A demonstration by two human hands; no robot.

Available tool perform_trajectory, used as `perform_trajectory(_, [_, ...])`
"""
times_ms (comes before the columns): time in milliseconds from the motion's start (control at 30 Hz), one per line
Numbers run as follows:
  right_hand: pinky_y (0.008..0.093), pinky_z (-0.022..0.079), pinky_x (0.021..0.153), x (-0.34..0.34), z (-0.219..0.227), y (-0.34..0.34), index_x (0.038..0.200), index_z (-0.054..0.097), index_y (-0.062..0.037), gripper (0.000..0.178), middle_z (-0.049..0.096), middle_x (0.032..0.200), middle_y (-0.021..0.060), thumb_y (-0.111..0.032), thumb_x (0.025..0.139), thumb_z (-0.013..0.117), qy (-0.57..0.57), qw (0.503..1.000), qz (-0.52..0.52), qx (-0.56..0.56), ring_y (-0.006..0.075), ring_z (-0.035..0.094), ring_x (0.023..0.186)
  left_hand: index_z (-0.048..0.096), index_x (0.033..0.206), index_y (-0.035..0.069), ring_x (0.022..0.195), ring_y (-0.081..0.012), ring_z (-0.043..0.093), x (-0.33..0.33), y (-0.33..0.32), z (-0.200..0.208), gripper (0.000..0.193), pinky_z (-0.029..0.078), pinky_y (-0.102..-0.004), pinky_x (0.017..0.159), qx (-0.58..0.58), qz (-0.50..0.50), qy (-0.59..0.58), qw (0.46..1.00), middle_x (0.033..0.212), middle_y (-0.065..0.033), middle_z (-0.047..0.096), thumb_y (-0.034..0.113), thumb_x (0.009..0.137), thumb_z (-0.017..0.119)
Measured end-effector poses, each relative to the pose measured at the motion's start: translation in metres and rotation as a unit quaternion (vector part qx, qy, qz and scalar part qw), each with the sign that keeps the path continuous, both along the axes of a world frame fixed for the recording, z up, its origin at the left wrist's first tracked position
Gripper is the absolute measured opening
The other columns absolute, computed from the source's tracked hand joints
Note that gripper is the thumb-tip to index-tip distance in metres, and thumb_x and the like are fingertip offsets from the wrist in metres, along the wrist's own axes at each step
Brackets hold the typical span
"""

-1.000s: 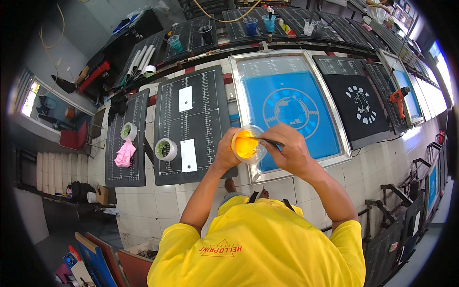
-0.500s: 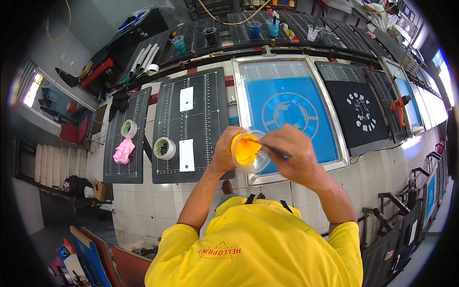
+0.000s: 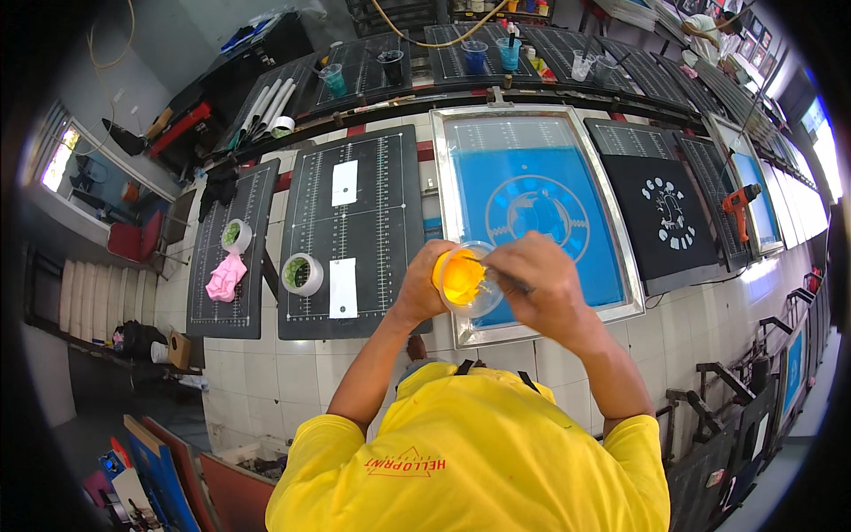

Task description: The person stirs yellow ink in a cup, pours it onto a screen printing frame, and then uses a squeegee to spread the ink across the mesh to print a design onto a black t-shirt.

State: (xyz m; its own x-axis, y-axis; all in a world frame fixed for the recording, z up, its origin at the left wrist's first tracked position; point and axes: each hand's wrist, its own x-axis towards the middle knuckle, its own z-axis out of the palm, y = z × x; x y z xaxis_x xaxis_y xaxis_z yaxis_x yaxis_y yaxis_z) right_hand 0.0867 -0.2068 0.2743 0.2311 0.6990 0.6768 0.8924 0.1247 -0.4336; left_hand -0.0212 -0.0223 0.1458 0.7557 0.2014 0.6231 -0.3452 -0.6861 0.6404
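Our left hand [image 3: 424, 284] grasps the cup [image 3: 484, 302]; right of it, our right hand [image 3: 542, 279] grips the stick [image 3: 525, 286]. We should stir the ink [image 3: 461, 280] evenly.

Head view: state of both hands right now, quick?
Left hand: closed around the side of a clear cup with yellow paste in it.
Right hand: closed on a thin dark tool angled into the cup.
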Motion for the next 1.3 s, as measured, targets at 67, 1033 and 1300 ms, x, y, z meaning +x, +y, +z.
perform_trajectory(67, [0.0386,0.049,0.067,0.000,-0.007,-0.006,0.093,0.069,-0.0036,0.022,0.068,0.087,0.0102,0.001,0.073,0.076,0.081,0.997,0.012,-0.017,0.0299,0.062,0.078,0.054,0.118,0.008,0.102,-0.0296,0.062,-0.002,0.004,0.003,0.068,0.051,-0.0356,0.090,-0.006,0.002,0.017,1.000,0.111,-0.0117,0.061,0.021,0.063,0.092])
perform_trajectory(1033, [0.0352,0.047,0.074,0.050,-0.001,-0.012,0.095,0.074,-0.0059,0.020,0.072,0.090,0.0055,-0.001,0.075,0.076,0.155,0.950,0.224,-0.152,0.0249,0.060,0.083,0.060,0.123,0.008,0.102,-0.0247,0.067,-0.022,0.026,0.030,0.076,0.051,-0.0345,0.094,-0.152,-0.291,0.396,0.857,0.112,-0.0089,0.070,0.027,0.056,0.090])
perform_trajectory(1300, [0.0340,0.044,0.069,0.047,-0.004,-0.015,0.091,0.076,-0.0048,0.020,0.073,0.088,0.0079,0.000,0.072,0.078,0.135,0.971,0.174,-0.088,0.0222,0.060,0.077,0.059,0.124,0.007,0.100,-0.0266,0.068,-0.025,0.036,0.039,0.077,0.052,-0.0357,0.092,-0.112,-0.254,0.375,0.885,0.109,-0.0096,0.070,0.026,0.056,0.090])
